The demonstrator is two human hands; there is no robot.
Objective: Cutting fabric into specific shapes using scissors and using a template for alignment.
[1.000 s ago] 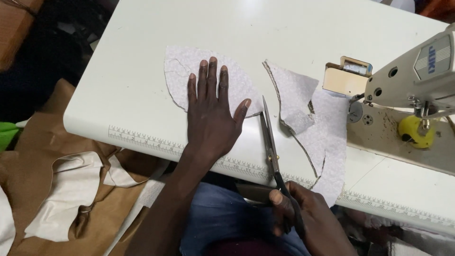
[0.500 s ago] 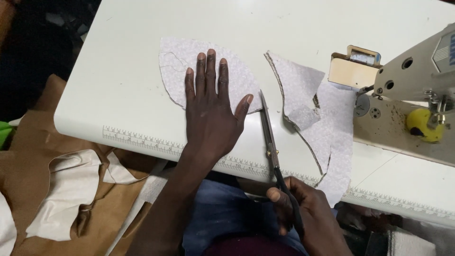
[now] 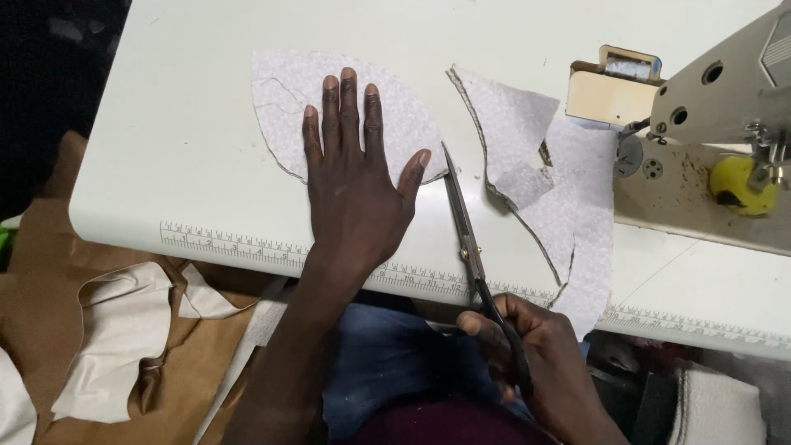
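White table, left hand flattening fabric piece

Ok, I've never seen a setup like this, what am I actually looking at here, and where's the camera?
This is one view from a camera worn on a person's head, looking down at their own two bare hands. The surface is a white sewing table with a ruler strip printed along its front edge. At the right stands the sewing machine, with a yellow round part beside it. The left hand lies flat, fingers spread, on a leaf-shaped cut piece of pale patterned material. The right hand holds a pair of scissors by the handles at the table's near edge, blades lying on the table and pointing away. To the right of the blades lies the leftover patterned material with ragged cut edges. Below the table, brown and cream scraps lie on the floor.
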